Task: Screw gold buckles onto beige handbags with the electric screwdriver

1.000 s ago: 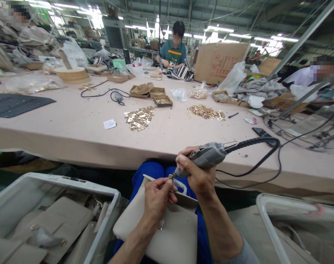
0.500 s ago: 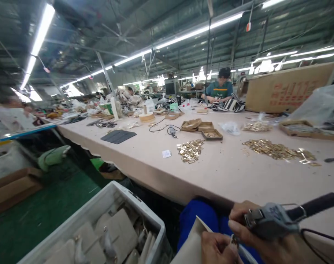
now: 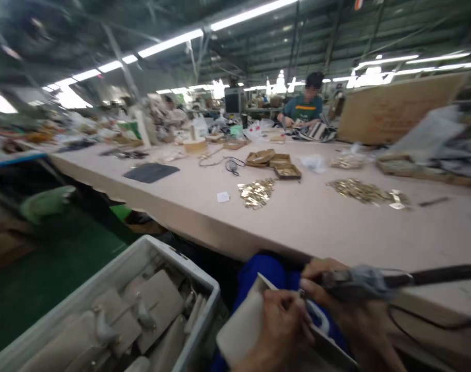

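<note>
My left hand (image 3: 276, 325) is closed on a beige leather-like bag piece (image 3: 239, 323) resting on my blue-clad lap. Its fingertips pinch near a small metal fitting (image 3: 302, 294) at the piece's edge. Wrapped round a grey corded power tool (image 3: 355, 281), my right hand (image 3: 354, 318) has its fingertips close to that same fitting. The tool has a dark sleeve running off to the right and a thin black cord below. Motion blur hides the tool's tip and the exact contact there.
A white crate (image 3: 204, 281) with several beige bags stands at my left. On the pinkish table (image 3: 282, 227) lie gold buckle piles (image 3: 256, 192), small cardboard boxes (image 3: 287, 171), a dark mat (image 3: 151, 172) and a white paper tag (image 3: 222, 197). Across it sits a person (image 3: 307, 108) near a big carton (image 3: 398, 111).
My view has shifted, so the table and its piles appear higher and further left. Both hands, with the bag piece and tool, appear further left; more of my left hand shows.
</note>
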### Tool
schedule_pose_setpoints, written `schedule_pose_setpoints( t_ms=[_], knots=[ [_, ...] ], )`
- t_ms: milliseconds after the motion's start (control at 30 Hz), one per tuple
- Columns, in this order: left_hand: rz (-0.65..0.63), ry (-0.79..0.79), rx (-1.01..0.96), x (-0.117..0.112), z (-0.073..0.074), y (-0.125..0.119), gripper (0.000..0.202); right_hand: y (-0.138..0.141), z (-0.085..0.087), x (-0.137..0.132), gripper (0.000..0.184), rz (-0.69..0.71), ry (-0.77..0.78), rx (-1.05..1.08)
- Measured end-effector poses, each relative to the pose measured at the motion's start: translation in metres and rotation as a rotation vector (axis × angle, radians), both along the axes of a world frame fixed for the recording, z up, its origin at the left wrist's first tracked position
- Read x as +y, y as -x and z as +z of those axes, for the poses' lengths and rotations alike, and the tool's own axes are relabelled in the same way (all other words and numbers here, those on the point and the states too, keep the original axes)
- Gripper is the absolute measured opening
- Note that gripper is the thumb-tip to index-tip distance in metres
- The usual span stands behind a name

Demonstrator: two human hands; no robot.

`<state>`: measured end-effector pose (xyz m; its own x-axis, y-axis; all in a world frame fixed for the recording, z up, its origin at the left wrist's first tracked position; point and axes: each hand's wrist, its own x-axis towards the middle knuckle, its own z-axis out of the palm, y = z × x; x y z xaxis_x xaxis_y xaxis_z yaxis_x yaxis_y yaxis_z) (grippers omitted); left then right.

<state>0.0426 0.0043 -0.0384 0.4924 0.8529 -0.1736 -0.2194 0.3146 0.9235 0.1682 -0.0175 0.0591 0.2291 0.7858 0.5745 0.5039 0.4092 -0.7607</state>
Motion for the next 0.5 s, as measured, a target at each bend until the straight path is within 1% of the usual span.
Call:
schedule_pose_setpoints(
  t_ms=[67, 100, 133, 200, 267, 300, 400, 500],
  knots=[
    [-0.014, -0.056, 0.026, 0.005, 0.011, 0.001, 0.051, 0.005, 0.008, -0.003, 0.012, 0.106, -0.039, 0.155],
    [-0.013, -0.061, 0.019, 0.009, 0.014, 0.000, 0.044, 0.005, 0.011, -0.001, 0.011, 0.157, -0.071, 0.220],
    [-0.026, -0.060, 0.019, 0.012, 0.015, 0.000, 0.040, 0.002, 0.014, 0.000, 0.011, 0.184, -0.118, 0.310],
    [-0.012, -0.044, 0.006, 0.015, 0.014, -0.002, 0.036, -0.008, 0.019, 0.002, 0.011, 0.218, -0.243, 0.490],
    [0.006, -0.017, -0.009, 0.014, 0.013, -0.003, 0.036, -0.020, 0.026, 0.001, 0.012, 0.208, -0.347, 0.640],
    [0.010, -0.002, -0.021, 0.013, 0.012, -0.004, 0.036, -0.026, 0.029, -0.001, 0.012, 0.192, -0.374, 0.692],
    [0.004, 0.034, -0.077, 0.012, 0.011, -0.007, 0.035, -0.043, 0.032, -0.004, 0.012, 0.132, -0.405, 0.814],
    [0.009, 0.051, -0.099, 0.014, 0.011, -0.010, 0.039, -0.056, 0.029, -0.003, 0.016, 0.102, -0.411, 0.956]
  ],
)
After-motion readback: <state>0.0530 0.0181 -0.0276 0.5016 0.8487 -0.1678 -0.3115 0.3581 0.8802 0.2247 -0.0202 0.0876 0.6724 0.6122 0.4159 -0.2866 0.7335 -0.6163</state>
